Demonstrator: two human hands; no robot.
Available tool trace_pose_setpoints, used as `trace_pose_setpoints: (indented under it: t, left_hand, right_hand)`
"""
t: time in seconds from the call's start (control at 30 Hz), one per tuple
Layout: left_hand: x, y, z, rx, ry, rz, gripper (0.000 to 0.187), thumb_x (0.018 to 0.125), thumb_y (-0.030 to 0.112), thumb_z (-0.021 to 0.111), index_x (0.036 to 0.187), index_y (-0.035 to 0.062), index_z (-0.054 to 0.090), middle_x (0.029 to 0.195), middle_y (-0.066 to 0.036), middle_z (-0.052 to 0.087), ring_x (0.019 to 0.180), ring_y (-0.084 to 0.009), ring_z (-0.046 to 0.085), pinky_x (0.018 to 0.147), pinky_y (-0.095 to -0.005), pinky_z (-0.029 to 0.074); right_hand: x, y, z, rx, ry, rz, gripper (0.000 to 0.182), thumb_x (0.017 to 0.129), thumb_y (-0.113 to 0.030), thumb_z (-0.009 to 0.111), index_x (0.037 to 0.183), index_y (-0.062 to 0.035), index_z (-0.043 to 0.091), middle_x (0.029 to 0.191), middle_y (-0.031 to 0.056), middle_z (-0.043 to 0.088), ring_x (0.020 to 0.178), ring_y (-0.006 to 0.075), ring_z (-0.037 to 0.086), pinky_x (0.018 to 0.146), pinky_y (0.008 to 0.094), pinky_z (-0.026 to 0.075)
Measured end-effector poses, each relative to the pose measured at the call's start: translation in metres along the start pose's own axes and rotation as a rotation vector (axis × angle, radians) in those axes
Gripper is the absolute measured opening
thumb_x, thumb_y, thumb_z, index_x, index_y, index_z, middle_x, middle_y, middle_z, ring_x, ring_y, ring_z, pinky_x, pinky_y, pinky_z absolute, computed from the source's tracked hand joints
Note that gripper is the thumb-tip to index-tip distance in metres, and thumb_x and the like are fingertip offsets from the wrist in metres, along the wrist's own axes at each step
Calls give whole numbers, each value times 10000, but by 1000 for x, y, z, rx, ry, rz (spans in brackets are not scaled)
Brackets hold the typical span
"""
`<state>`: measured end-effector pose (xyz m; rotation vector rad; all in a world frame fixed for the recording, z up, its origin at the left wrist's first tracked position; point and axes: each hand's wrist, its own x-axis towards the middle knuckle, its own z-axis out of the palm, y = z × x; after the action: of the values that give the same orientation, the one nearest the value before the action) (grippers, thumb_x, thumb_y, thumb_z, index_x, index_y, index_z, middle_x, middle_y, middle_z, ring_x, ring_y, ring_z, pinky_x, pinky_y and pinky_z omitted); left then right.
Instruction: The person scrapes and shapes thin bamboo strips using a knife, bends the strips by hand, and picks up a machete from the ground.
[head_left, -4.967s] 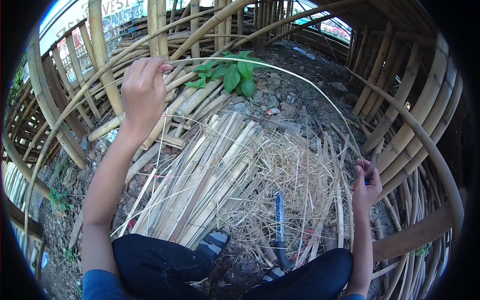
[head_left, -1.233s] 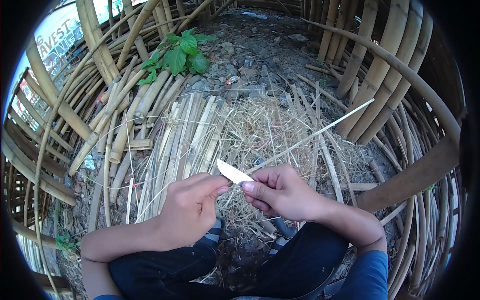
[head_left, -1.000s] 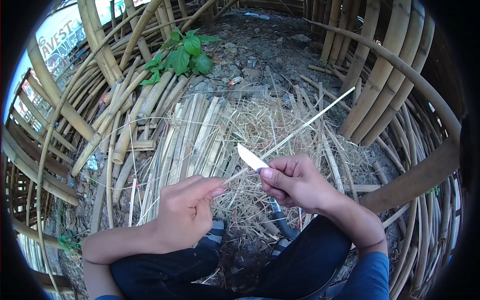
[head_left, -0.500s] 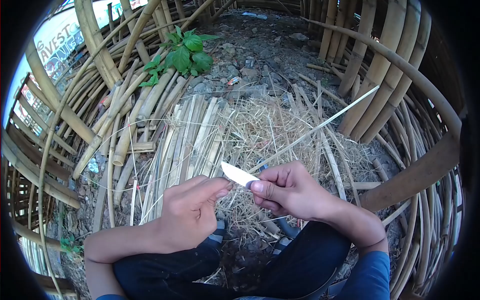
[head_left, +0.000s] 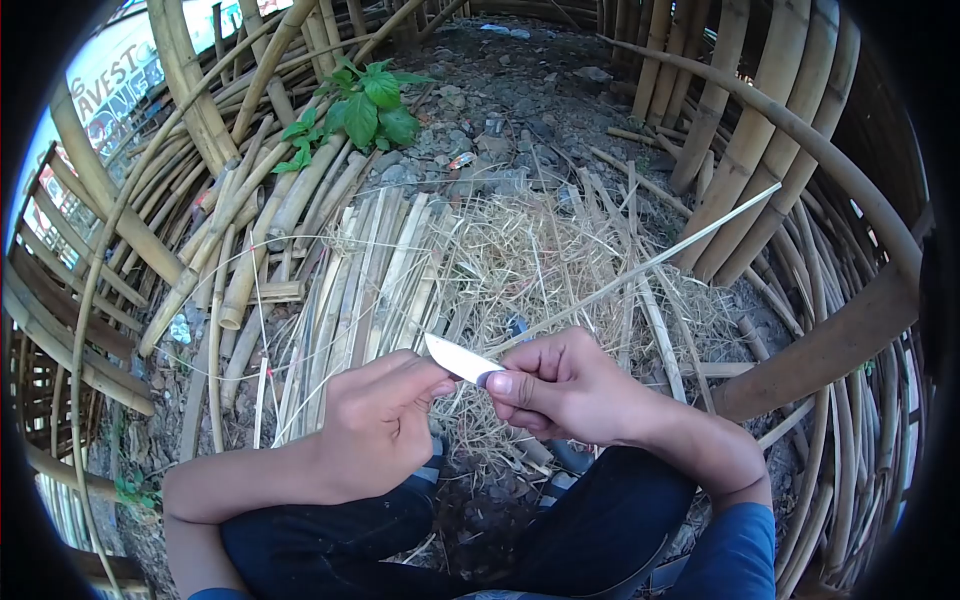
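My right hand (head_left: 550, 385) is closed on a knife, thumb pressed at the base of its bright blade (head_left: 458, 358). The blade's tip points up and to the left, and the handle is hidden in my fingers. A long, thin bamboo strip (head_left: 655, 262) runs from between my hands past the right fingers to the upper right. My left hand (head_left: 385, 405) is closed just left of the blade, thumb and forefinger pinched at the strip's near end, which is mostly covered. Fine shavings (head_left: 540, 245) lie on the ground beyond the hands.
Split bamboo slats (head_left: 385, 265) lie left of the shavings. Bamboo poles (head_left: 250, 245) are piled at left, beside a green plant (head_left: 365, 105). Upright bamboo posts (head_left: 770, 150) and a thick crossing pole (head_left: 820, 345) stand at right. My bent legs (head_left: 325, 535) are below.
My right hand and the knife have moved slightly left and down, closer to my left hand. The strip's far end has swung a little right and lower. My left hand has barely moved.
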<state>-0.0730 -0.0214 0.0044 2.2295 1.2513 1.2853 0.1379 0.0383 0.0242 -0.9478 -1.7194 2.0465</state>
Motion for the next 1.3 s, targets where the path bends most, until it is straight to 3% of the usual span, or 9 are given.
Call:
trace_pose_setpoints:
  t: [0.27, 0.4, 0.5, 0.67, 1.03, 1.1, 1.2, 1.3]
  left_hand:
    - [-1, 0, 1, 5, 21, 37, 193, 827, -136, 517, 919, -50, 663, 651, -107, 578, 532, -151, 551, 481, -264, 417]
    - [-4, -4, -11, 52, 69, -6, 187, 844, -123, 524, 917, -41, 676, 651, -97, 591, 537, -122, 544, 483, -249, 410]
    - [-6, -6, -13, 60, 52, -31, 188, 848, -118, 528, 917, -33, 681, 661, -93, 604, 538, -114, 541, 486, -247, 407]
    - [-2, 0, 0, -2, 20, -56, 198, 838, -119, 531, 919, -24, 684, 669, -95, 611, 532, -128, 540, 488, -256, 408]
    - [-7, -1, -2, 32, 13, -12, 200, 832, -115, 532, 944, -30, 674, 704, -115, 639, 538, -150, 564, 502, -259, 440]
    - [-6, -2, -8, 37, 12, -19, 207, 832, -120, 522, 940, -30, 675, 700, -117, 634, 538, -146, 560, 501, -261, 435]
    - [-5, -4, -9, 35, 10, -36, 225, 826, -130, 504, 933, -31, 675, 693, -120, 623, 534, -145, 549, 496, -266, 425]
    - [-3, -1, -2, 24, -7, -28, 233, 801, -144, 500, 918, -35, 670, 688, -126, 611, 521, -163, 545, 486, -280, 418]
  right_hand:
    - [-8, -3, 2, -75, 89, -70, 301, 986, -212, 571, 806, 21, 637, 612, -19, 553, 533, 31, 477, 468, 204, 363]
    - [-9, 3, -32, 159, 435, -155, 305, 1004, -203, 531, 782, -3, 591, 576, -24, 485, 470, 33, 377, 430, 218, 304]
    - [-12, 7, -43, 162, 351, -145, 293, 1005, -202, 530, 797, -6, 594, 570, -24, 477, 461, 31, 372, 426, 213, 298]
    - [-8, 5, -5, -48, 164, -77, 318, 991, -226, 560, 781, 9, 601, 580, -16, 500, 461, 37, 391, 421, 210, 289]
    - [-8, 4, -13, -4, 114, -5, 309, 990, -218, 561, 794, 9, 636, 572, -19, 525, 473, 35, 430, 433, 203, 327]
    - [-9, 5, -27, 173, 235, -15, 301, 991, -202, 559, 787, 9, 626, 553, -20, 493, 461, 35, 397, 425, 209, 307]
    - [-10, 3, -26, 179, 271, -65, 295, 990, -189, 557, 780, 8, 620, 538, -25, 463, 458, 34, 374, 423, 212, 297]
    - [-6, 9, -14, 96, 161, -19, 297, 989, -200, 561, 790, 11, 627, 561, -15, 507, 470, 36, 416, 430, 214, 328]
